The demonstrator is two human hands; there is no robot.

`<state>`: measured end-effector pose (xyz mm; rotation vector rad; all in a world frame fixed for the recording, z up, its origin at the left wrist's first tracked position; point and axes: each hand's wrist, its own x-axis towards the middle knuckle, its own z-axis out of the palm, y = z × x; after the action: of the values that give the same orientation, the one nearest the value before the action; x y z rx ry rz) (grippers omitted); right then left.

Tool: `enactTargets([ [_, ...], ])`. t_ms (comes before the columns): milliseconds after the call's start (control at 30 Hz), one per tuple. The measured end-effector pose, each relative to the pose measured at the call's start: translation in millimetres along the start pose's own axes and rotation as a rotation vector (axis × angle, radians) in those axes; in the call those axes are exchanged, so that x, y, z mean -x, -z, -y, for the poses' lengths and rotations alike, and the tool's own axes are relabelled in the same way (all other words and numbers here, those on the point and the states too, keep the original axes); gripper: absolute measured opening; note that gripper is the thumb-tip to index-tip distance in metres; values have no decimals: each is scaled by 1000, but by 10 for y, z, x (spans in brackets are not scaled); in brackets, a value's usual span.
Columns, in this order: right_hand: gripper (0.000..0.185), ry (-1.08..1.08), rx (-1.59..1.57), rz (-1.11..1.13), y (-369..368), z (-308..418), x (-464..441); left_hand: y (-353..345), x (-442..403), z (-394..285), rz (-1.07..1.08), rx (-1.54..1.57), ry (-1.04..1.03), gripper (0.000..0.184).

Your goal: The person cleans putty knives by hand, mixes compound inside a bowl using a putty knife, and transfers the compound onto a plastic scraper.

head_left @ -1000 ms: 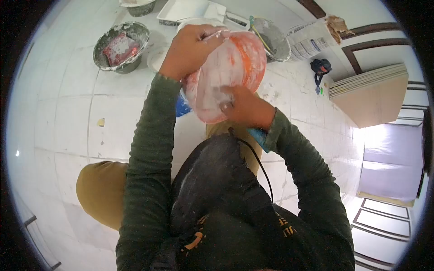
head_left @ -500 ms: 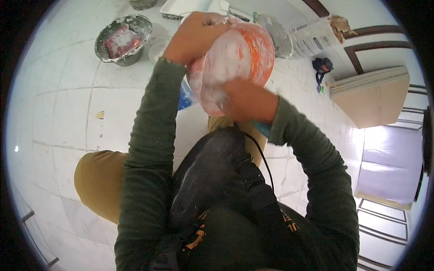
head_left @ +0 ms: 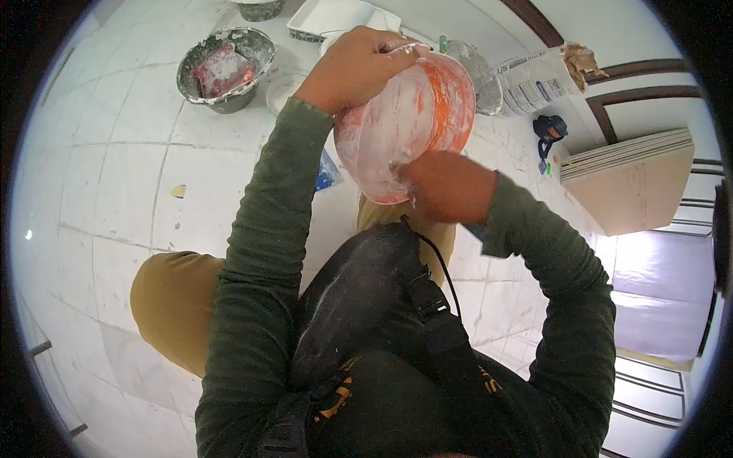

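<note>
An orange bucket (head_left: 391, 130), its inside smeared with white paste, is tipped with its mouth toward me above my knee. My left hand (head_left: 359, 67) is closed over its far left rim, fingers whitened. At the near right side of the mouth, my right hand (head_left: 450, 187) is closed, with its fingertips at the coated inner wall. Motion blurs that hand, and whatever it may hold is hidden.
A black tub (head_left: 227, 70) with a red, white-caked object inside stands at the far left. A white tray (head_left: 343, 17), a printed sack (head_left: 531, 82) and a dark bag (head_left: 550, 128) lie beyond. Stacked boards (head_left: 626, 179) lean at right. A blue packet (head_left: 328, 172) lies below the bucket.
My right hand has shifted slightly right and down along the bucket's inner wall. The whole scene sits a little further right and lower in view. My left hand keeps its hold on the rim.
</note>
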<state>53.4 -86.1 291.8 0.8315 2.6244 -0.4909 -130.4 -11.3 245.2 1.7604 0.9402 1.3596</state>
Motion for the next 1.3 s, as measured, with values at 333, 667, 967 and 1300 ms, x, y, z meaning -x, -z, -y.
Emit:
enactTargets([
  [333,38,-168,-1462,-87,209,-494,123,512,315,832,-170,296,276,34],
  [667,36,-161,-1451,-195,-1,-1086,-10,209,1829,2107,-13,751,981,33],
  [967,40,-114,-1657,-178,-548,-1811,322,-206,2326,2551,252,188,1216,39],
  [1300,48,-392,-1506,-387,-813,-1855,562,-509,1863,2818,-49,-1172,831,79],
])
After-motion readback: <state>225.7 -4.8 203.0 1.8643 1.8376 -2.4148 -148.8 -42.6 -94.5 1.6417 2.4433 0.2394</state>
